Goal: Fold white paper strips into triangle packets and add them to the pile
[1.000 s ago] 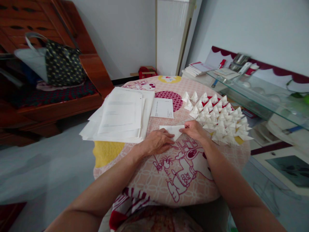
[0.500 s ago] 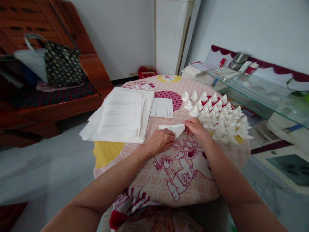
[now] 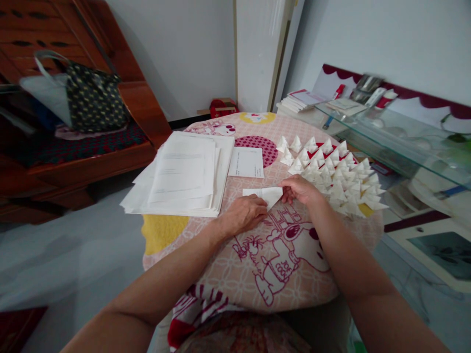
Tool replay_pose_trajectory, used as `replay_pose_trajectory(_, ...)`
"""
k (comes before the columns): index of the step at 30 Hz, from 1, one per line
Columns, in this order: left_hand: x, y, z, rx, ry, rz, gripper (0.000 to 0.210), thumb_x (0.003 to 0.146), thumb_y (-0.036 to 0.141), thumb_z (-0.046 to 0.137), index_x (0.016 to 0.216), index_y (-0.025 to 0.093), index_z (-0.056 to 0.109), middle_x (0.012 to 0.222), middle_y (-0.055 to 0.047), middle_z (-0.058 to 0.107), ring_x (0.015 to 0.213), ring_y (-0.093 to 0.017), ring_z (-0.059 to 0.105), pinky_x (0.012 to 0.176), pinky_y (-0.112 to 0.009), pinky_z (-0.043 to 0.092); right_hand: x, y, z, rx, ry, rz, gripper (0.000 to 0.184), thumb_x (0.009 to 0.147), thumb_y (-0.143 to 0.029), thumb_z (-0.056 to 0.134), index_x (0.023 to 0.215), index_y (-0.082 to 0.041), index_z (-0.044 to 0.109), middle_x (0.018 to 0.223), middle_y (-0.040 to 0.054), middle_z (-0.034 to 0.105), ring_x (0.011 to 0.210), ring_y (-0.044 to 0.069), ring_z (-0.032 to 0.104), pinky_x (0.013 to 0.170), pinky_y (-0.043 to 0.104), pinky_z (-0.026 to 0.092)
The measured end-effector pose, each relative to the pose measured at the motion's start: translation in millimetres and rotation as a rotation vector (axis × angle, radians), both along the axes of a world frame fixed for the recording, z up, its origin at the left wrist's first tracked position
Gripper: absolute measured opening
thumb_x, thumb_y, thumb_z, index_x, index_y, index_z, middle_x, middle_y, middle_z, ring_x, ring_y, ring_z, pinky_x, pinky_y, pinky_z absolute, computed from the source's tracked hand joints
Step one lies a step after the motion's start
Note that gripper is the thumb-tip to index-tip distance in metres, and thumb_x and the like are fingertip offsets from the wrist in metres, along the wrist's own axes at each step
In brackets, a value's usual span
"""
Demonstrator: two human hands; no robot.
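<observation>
Head cam: I've got a white paper piece [image 3: 273,194] on the patterned tablecloth [image 3: 228,282], straight along the top, slanted at lower right. My left hand [image 3: 247,214] sits on it, fingers bent and close together, blocking the lower left bit. My right hand [image 3: 299,190] has its fingers curled narrow at the right end; can't tell if they're actually pinching. Paper stack [image 3: 184,169] to the left, printed slip [image 3: 246,163] just beyond, loads of folded pieces [image 3: 335,177] crowding the right.

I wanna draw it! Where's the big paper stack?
In the head view, the paper stack lies at left on the tablecloth, beside the small printed sheet.
</observation>
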State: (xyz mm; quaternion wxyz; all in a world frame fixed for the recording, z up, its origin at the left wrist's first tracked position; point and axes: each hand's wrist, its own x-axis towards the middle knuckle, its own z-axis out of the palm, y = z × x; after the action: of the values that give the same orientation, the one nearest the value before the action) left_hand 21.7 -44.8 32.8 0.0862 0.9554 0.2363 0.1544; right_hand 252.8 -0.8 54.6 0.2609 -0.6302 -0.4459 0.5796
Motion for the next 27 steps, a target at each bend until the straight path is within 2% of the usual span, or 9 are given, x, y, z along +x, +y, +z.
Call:
replay_pose_trajectory(9,0.6,1.0,-1.1,-0.004,0.012,-0.002,0.023,0.099,0.019,0.058,0.081,0.016,0.071,0.098,-0.007,0.076,0.092,-0.020,0.068,0.080,-0.031,0.052,2.5,1.6,-1.4,-0.017,0.044,0.034,0.019,0.080,-0.020,0.060,0.062,-0.015,0.067,0.048,0.0093,0.067,0.040,0.017,0.061,0.034,0.022,0.042)
replay_pose_trajectory(13,0.6,0.0,1.8,-0.014,0.021,0.004,0.022,0.099,0.018,0.058,0.081,0.016,0.070,0.097,-0.006,0.075,0.091,-0.020,0.068,0.080,-0.030,0.051,2.9,-0.8,-1.6,0.036,0.044,0.082,0.019,0.082,-0.021,0.063,0.065,-0.014,0.068,0.050,0.0086,0.067,0.042,0.016,0.061,0.036,0.022,0.043)
replay_pose_trajectory(18,0.2,-0.8,3.0,-0.023,0.024,0.009,0.022,0.100,0.019,0.057,0.082,0.016,0.070,0.097,-0.007,0.075,0.092,-0.021,0.067,0.080,-0.030,0.050,4.4,-7.6,-3.8,0.224,-0.081,0.165,0.020,0.086,-0.020,0.065,0.066,-0.015,0.067,0.054,0.0047,0.068,0.045,0.013,0.061,0.039,0.019,0.043)
replay_pose_trajectory(21,0.1,-0.6,2.7,-0.032,0.013,0.003,0.022,0.100,0.019,0.056,0.083,0.016,0.070,0.099,-0.008,0.075,0.094,-0.021,0.067,0.082,-0.031,0.051,7.0,-10.6,-8.4,0.315,-0.183,0.202,0.014,0.087,-0.020,0.064,0.076,-0.015,0.072,0.053,0.0013,0.066,0.044,0.012,0.058,0.042,0.020,0.044)
replay_pose_trajectory(23,0.1,-0.7,2.8,-0.035,0.006,-0.003,0.023,0.100,0.019,0.056,0.083,0.016,0.070,0.098,-0.008,0.075,0.093,-0.021,0.067,0.082,-0.031,0.051,9.1,-11.3,-11.3,0.412,-0.278,0.199,0.010,0.083,-0.020,0.069,0.087,-0.015,0.077,0.055,-0.0010,0.066,0.045,0.012,0.057,0.045,0.021,0.043)
replay_pose_trajectory(25,0.1,-0.9,3.2,-0.035,-0.001,-0.008,0.022,0.100,0.018,0.056,0.082,0.016,0.070,0.097,-0.007,0.075,0.091,-0.020,0.067,0.081,-0.031,0.051,11.0,-11.3,-12.8,0.547,-0.404,0.181,0.018,0.077,-0.019,0.075,0.095,-0.017,0.079,0.060,-0.0017,0.067,0.052,0.013,0.059,0.051,0.022,0.044)
replay_pose_trajectory(27,-0.2,-1.1,3.5,-0.034,-0.011,-0.007,0.023,0.100,0.017,0.057,0.081,0.016,0.070,0.095,-0.007,0.074,0.090,-0.020,0.066,0.081,-0.031,0.051,12.5,-11.2,-13.2,0.662,-0.508,0.177,0.020,0.073,-0.017,0.078,0.093,-0.019,0.081,0.068,-0.0002,0.071,0.062,0.015,0.062,0.060,0.024,0.046)
